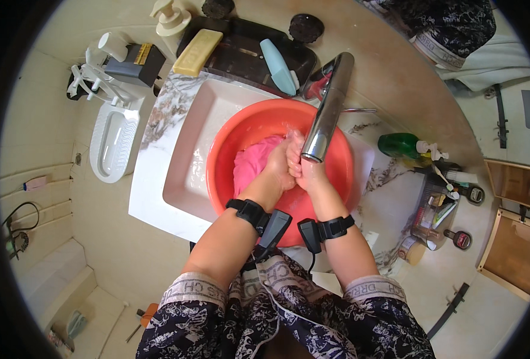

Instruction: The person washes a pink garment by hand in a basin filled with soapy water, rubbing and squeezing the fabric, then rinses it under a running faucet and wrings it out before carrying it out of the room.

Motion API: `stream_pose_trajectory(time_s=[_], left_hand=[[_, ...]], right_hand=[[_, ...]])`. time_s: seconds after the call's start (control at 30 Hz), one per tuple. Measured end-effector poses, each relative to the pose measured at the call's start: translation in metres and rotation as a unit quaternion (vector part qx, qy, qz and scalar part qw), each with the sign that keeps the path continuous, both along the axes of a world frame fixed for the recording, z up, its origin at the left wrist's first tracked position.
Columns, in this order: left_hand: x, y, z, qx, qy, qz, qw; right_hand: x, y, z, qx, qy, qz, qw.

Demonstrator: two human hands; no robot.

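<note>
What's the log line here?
left hand: against right hand; right hand: fingers curled; bunched pink cloth: beside left hand, in round red-orange plastic basin

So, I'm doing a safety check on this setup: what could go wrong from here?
Any splash from the orange-red plastic basin might wet the left wrist's black device or the right wrist's, both close to its near rim. The chrome faucet spout overhangs the right hand, so lifting that hand could knock it.
</note>
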State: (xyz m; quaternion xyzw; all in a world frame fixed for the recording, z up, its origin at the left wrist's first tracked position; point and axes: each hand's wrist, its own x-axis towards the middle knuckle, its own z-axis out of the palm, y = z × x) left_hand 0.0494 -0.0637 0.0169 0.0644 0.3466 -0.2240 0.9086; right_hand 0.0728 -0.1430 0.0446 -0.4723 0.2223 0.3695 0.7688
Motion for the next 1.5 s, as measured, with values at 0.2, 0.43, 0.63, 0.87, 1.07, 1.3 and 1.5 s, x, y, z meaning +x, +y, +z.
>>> stream_pose_trajectory(time_s=[0.2,0.43,0.63,0.87,1.07,1.3,1.5], left_hand=[[0.029,-0.026,-0.013,0.067,0.047,-0.004,0.997],[0.016,0.008,-0.038,-0.027,0.025,0.065,0.997],[-0.017,0.024,-0.012,-0.178,-0.202,0.137,0.953],[-0.055,0.094,0.007,0.342,-0.109,0.051,0.932],[-0.091,0.082,-0.029,0.714,-0.204,-0.313,0.593],[-0.092,0.055,0.013,0.833,-0.215,-0.345,0.375],[-0.081,0.099,0.034,0.861,-0.251,-0.149,0.417]], right_hand=[[-0.021,-0.036,-0.002,-0.331,-0.394,0.146,0.845],[-0.039,-0.015,0.008,-0.208,-0.53,0.204,0.797],[-0.033,0.026,-0.008,-0.309,-0.639,0.165,0.685],[-0.004,-0.041,-0.092,-0.378,-0.43,0.177,0.8],[-0.044,-0.03,-0.089,-0.3,-0.239,0.309,0.87],[-0.024,-0.038,0.035,-0.137,-0.183,0.105,0.968],[-0.02,-0.067,0.127,-0.123,-0.281,0.089,0.948]])
